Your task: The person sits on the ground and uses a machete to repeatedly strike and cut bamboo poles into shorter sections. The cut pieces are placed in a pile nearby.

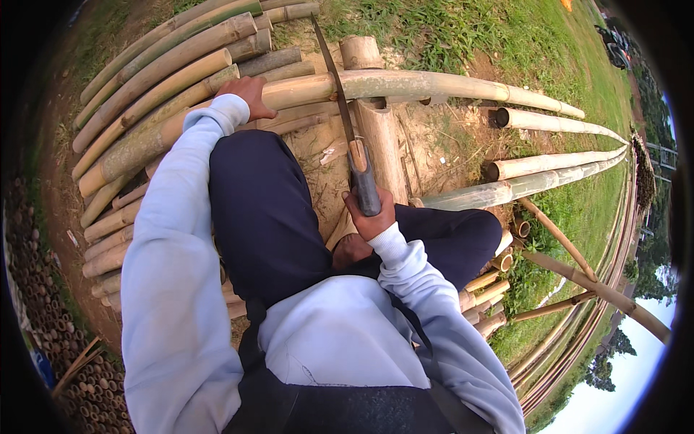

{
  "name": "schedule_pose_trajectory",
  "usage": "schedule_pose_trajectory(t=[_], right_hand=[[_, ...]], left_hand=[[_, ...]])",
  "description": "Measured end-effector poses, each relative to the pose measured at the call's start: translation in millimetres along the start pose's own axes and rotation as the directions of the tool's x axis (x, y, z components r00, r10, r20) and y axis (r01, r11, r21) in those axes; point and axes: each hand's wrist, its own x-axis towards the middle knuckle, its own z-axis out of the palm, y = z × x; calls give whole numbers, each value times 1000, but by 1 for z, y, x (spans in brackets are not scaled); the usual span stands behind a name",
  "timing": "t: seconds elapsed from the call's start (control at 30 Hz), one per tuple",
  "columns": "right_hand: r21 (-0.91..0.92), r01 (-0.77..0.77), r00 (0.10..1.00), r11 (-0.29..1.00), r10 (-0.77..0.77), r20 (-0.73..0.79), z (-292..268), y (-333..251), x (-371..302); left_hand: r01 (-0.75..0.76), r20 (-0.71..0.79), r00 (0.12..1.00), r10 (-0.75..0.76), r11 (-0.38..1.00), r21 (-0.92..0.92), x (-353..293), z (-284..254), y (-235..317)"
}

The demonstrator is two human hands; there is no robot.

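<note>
A long bamboo pole [434, 84] lies crosswise in front of me, over an upright-cut bamboo support [382, 148]. My left hand [248, 95] is wrapped over the pole left of the middle, pressing on it. My right hand [373, 215] grips the dark handle of a hand saw [337, 79]. The saw's blade points away from me and crosses the pole just right of my left hand; whether its teeth are in a cut, I cannot tell. One bare foot [352, 251] shows below my bent legs.
Cut bamboo lengths [170, 61] lie stacked at left. More long poles [538, 172] stretch right over the grass [578, 58]. A bamboo frame [578, 275] stands at lower right. Many short cut pieces [87, 383] are piled at lower left. Sawdust covers the ground ahead.
</note>
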Motion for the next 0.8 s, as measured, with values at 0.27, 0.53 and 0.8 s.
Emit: schedule_pose_trajectory(t=[0.27,0.53,0.8], right_hand=[[9,-78,994,997,77,73,-58,-54,-116],[56,-103,994,993,104,-25,-9,-25,49],[168,-185,978,968,165,125,-53,-44,-77]], left_hand=[[30,-18,999,-30,1000,8,-9,7,-9],[-17,-13,1000,16,1000,-20,-2,0,5],[22,-28,999,-22,999,-26,-15,11,-13]])
